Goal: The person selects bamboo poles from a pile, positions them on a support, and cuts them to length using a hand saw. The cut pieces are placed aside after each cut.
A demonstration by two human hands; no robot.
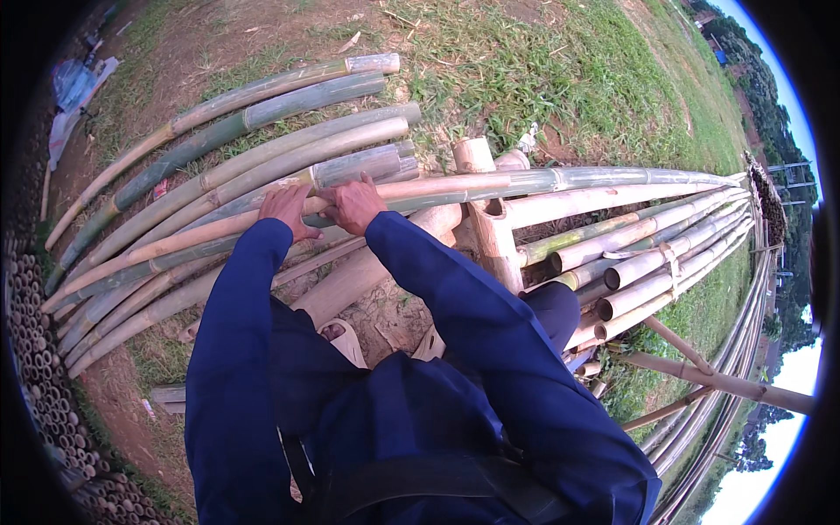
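A long bamboo pole (437, 186) runs across in front of me, pale tan on the left and middle, greener toward the right. My left hand (289, 212) is closed around it, thumb and fingers curled over the top. Close beside it on the right, my right hand (354, 205) also grips the pole with bent fingers. The undersides of both hands are hidden. Just right of my hands, the pole passes by an upright bamboo post (494, 245) and a shorter stub (473, 156).
Several cut bamboo poles (236, 122) lie on the ground at the left. More poles (647, 262) rest side by side at the right, near a bamboo brace (726, 382). Stacked bamboo ends (44, 376) line the far left. A thick log (341, 284) lies by my feet.
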